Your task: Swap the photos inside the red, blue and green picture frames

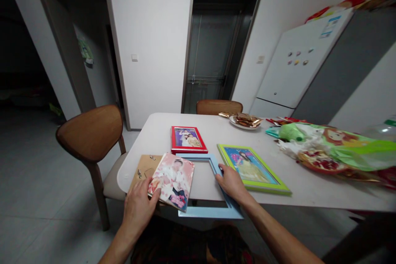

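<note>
My left hand (140, 200) grips the lower left edge of a pinkish photo print (177, 179), thumb and fingers closed on it. The print partly covers a brown backing board (145, 167) with metal clips and a wire stand. My right hand (232, 183) is wrapped round the right side of a light-blue picture frame (204, 213). That frame has an open middle, and its near end juts past the table edge. A green picture frame (253, 169) with a photo lies just right of it. A red picture frame (188, 139), also holding a photo, lies behind.
The white table (163, 121) carries a plate (246, 126) of wrapped snacks at the back and plastic bags (349, 144) with a cut pomegranate (321, 163) on the right. Brown chairs (93, 134) stand left and behind. A white fridge (301, 60) stands back right.
</note>
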Demonstrator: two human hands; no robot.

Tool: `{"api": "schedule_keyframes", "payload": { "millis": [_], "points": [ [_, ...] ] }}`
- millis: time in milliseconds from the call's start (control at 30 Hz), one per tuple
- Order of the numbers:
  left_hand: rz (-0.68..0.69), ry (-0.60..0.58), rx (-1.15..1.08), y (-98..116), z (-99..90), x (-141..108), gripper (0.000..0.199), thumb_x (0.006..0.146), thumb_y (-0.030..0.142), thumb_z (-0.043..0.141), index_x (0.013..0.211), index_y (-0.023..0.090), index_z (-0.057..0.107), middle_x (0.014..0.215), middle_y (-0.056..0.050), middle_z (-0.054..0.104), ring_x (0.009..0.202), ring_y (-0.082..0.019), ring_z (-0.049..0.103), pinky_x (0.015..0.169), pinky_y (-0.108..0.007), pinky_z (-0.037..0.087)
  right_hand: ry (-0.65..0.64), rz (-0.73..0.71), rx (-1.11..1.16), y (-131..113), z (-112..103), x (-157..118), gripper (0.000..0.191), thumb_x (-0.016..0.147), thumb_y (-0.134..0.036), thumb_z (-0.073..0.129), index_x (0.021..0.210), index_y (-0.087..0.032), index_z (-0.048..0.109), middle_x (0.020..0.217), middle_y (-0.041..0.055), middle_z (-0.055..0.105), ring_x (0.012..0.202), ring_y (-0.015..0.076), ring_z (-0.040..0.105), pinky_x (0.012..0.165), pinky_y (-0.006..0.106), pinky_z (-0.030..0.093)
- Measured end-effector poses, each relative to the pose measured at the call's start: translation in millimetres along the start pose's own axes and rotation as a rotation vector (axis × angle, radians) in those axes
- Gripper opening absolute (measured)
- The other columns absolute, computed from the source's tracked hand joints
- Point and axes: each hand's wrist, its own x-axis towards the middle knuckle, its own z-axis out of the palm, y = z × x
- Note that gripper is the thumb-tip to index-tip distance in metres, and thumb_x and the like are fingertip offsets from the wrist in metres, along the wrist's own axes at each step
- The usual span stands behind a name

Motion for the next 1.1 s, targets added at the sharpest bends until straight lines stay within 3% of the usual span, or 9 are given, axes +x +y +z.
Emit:
{"api": "schedule_keyframes", "payload": {
  "millis": [167,333,400,500,567,733,833,967,1100],
  "points": [
    [0.120,-0.031,0.054,1.8,-1.8,-5.0,0.037,0.073,0.035,0.047,0.105,0.016,0.051,0.106,-0.011,0.056,0.101,-0.026,0.049,0.086,-0.041,0.037,-0.008,-0.007,-0.071,0.9,1.7,-1.0,0.033,0.072,-0.021,0.042,0.098,-0.007,0.056,0.086,0.0145,0.059,0.077,0.0195,0.054,0.070,0.026,0.036],
    [0.325,-0.249,-0.038,17.9,2.0,-8.5,0.058,0.064,0.020,0.051,0.121,0.018,0.040,0.131,-0.010,0.036,0.122,-0.025,0.028,0.099,-0.044,0.021,0.089,-0.105,0.035,-11.6,-2.0,-5.9,0.040,0.069,-0.020,0.046,0.106,-0.007,0.054,0.099,0.0158,0.055,0.092,0.0226,0.049,0.082,0.030,0.034],
    [0.352,-0.303,-0.027,24.5,6.5,-8.6,0.062,0.062,0.014,0.047,0.123,0.019,0.037,0.132,-0.009,0.035,0.123,-0.024,0.026,0.101,-0.045,0.018,0.045,-0.137,0.208,-25.9,-1.4,-10.7,0.042,0.069,-0.020,0.045,0.108,-0.008,0.053,0.098,0.0133,0.058,0.088,0.0203,0.052,0.081,0.030,0.036],
    [0.385,-0.319,0.001,30.7,14.1,-7.7,0.061,0.061,0.009,0.042,0.122,0.018,0.039,0.131,-0.009,0.037,0.122,-0.023,0.028,0.101,-0.045,0.019,-0.178,-0.150,0.614,-53.1,2.8,-18.8,0.041,0.070,-0.019,0.041,0.108,-0.013,0.053,0.081,0.0053,0.063,0.067,0.0149,0.055,0.066,0.027,0.042],
    [0.385,-0.297,0.014,31.9,17.4,-6.1,0.060,0.060,0.007,0.041,0.120,0.016,0.042,0.130,-0.010,0.038,0.121,-0.024,0.030,0.100,-0.045,0.022,-0.264,-0.136,0.891,-70.8,3.6,-23.2,0.044,0.068,-0.018,0.042,0.111,-0.015,0.050,0.081,0.0033,0.064,0.064,0.0133,0.055,0.058,0.024,0.042],
    [0.361,-0.121,-0.141,29.2,12.9,4.4,0.053,0.066,0.009,0.038,0.118,0.014,0.044,0.126,-0.010,0.043,0.118,-0.022,0.036,0.099,-0.043,0.027,-0.247,-0.064,1.339,-100.7,-12.2,-27.7,0.054,0.065,-0.017,0.046,0.119,-0.020,0.041,0.106,0.0063,0.057,0.071,0.0111,0.057,0.057,0.022,0.043],
    [0.272,-0.015,-0.374,27.8,2.3,13.6,0.040,0.075,0.017,0.034,0.113,0.016,0.048,0.117,-0.008,0.052,0.110,-0.019,0.045,0.096,-0.036,0.034,-0.249,-0.023,1.454,-106.5,-19.6,-27.3,0.052,0.065,-0.020,0.050,0.116,-0.020,0.043,0.110,0.0078,0.054,0.075,0.0112,0.058,0.063,0.024,0.044],
    [-0.065,0.161,-0.754,36.5,-8.4,22.3,0.035,0.080,0.035,0.037,0.104,0.014,0.053,0.106,-0.008,0.059,0.103,-0.023,0.051,0.091,-0.037,0.038,-0.277,0.135,1.425,-102.9,-12.6,-28.0,0.040,0.066,-0.026,0.054,0.103,-0.014,0.051,0.095,0.0085,0.059,0.070,0.0124,0.059,0.061,0.025,0.045],
    [-0.300,0.092,-1.301,62.5,2.6,18.7,0.043,0.079,0.042,0.040,0.106,0.010,0.050,0.097,-0.011,0.063,0.095,-0.024,0.056,0.083,-0.037,0.044,-0.364,0.285,1.514,-93.9,-4.1,-29.7,0.032,0.072,-0.031,0.050,0.100,-0.016,0.051,0.086,0.0069,0.062,0.066,0.0126,0.059,0.058,0.025,0.046]
  ]
}}
